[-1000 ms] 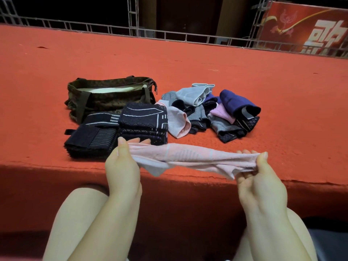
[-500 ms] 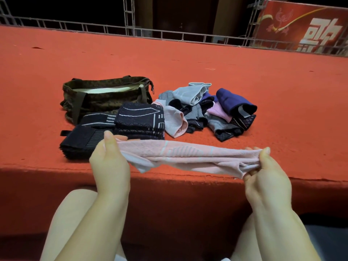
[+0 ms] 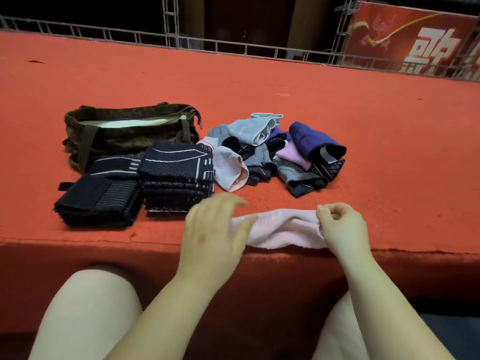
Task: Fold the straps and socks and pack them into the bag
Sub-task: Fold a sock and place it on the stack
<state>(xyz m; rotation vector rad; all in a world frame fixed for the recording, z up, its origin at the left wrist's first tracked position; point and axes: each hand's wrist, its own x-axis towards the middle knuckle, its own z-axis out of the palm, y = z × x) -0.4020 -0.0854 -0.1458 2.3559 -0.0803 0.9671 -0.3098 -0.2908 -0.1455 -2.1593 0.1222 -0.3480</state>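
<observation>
One camouflage bag (image 3: 130, 137) is lying open beside two stacks of folded dark straps (image 3: 135, 188) on the red worktop (image 3: 363, 126). The left hand (image 3: 213, 229), fingers loosely spread, is hovering over one pink sock (image 3: 283, 228); the right hand (image 3: 342, 227) is pinching its right end. A heap of unfolded socks (image 3: 280, 154) is lying behind.

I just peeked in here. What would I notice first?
Two hands at the front edge of the orange table: the right hand pinches a pink sock lying there, the left hand spreads beside it. Behind sit a sock pile, folded black straps and a green bag.
</observation>
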